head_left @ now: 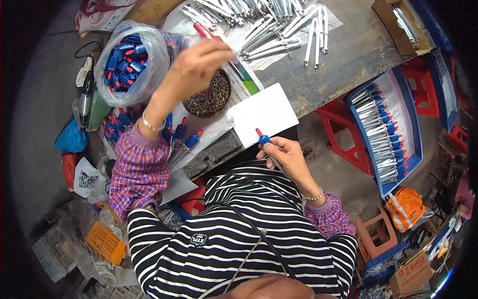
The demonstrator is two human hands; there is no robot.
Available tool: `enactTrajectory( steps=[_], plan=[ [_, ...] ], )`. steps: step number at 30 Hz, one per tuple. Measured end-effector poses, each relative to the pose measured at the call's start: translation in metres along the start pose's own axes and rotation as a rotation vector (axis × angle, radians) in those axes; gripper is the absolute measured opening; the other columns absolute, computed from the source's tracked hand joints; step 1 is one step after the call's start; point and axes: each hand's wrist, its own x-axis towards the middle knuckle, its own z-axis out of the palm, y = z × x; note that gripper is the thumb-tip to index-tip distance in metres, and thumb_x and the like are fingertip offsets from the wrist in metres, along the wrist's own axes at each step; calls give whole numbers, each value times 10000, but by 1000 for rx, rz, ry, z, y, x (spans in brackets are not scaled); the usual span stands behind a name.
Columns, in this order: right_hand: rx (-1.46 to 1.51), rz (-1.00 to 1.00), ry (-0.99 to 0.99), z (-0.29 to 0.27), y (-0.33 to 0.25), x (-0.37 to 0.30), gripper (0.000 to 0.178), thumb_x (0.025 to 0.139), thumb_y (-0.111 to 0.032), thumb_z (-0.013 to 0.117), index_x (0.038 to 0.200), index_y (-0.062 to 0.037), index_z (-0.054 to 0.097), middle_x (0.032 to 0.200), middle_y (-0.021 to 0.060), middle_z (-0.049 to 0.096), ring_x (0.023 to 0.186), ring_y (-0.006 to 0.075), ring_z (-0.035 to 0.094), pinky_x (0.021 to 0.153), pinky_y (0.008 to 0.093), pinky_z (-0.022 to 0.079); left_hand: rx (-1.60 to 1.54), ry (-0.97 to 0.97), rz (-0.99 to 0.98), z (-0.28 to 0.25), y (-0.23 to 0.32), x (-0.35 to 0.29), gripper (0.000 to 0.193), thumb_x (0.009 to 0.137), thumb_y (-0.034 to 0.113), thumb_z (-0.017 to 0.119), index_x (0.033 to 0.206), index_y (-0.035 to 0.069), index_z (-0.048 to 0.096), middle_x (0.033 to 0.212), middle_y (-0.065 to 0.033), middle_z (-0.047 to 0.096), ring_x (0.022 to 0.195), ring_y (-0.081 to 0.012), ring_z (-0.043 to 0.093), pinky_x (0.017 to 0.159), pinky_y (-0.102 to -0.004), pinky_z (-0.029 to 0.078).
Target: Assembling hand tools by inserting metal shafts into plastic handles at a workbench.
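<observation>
My right hand pinches a blue plastic handle with a red tip between thumb and fingers, just over the near edge of a white sheet. A short metal part shows below the fingers. My left hand is raised above a round bowl of small dark screws. Its fingers are drawn together, and whatever may be between them is hidden. A long red-handled item lies just beyond it. Several blue pieces with red tips lie below my left wrist.
A clear plastic bag of blue and red pieces stands at the left. White metal arms are heaped at the far side of the table. At right, a blue tray of finished-looking rows rests by red stools; a cardboard box sits behind.
</observation>
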Motion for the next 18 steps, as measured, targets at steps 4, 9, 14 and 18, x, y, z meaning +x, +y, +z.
enactTrajectory(
  steps=[4, 9, 14, 18],
  plan=[
    [-35, 65, -20, 10, -22, -8, 219, 894, -161, 569, 930, 47, 625, 739, 97, 652, 487, 50, 470, 449, 174, 365, -677, -126, -107, -4, 68, -20, 382, 694, 5, 681, 1069, 42, 619, 1012, -118, 633, 955, -289, 614, 815, -360, 495],
    [-72, 92, -69, 18, -29, -10, 182, 854, -122, 559, 854, 38, 644, 684, 80, 647, 469, 36, 440, 424, 172, 319, -709, -274, -83, 10, 116, -42, 336, 730, 103, 703, 1042, 15, 610, 883, -123, 620, 806, -286, 611, 687, -364, 491],
    [-184, 153, -243, 18, -26, -11, 171, 831, -121, 586, 782, 20, 669, 625, 67, 640, 416, 17, 398, 370, 176, 279, -732, -325, -72, 14, 124, -54, 286, 714, 85, 707, 970, -2, 612, 682, -113, 579, 632, -288, 597, 558, -367, 469],
    [-150, 239, -305, 23, -23, -16, 148, 826, -101, 597, 790, 17, 679, 618, 66, 639, 410, 9, 399, 366, 168, 271, -956, -520, -47, 9, 122, -55, 282, 698, 76, 709, 947, -6, 605, 681, -127, 581, 619, -301, 596, 558, -375, 468]
  ],
)
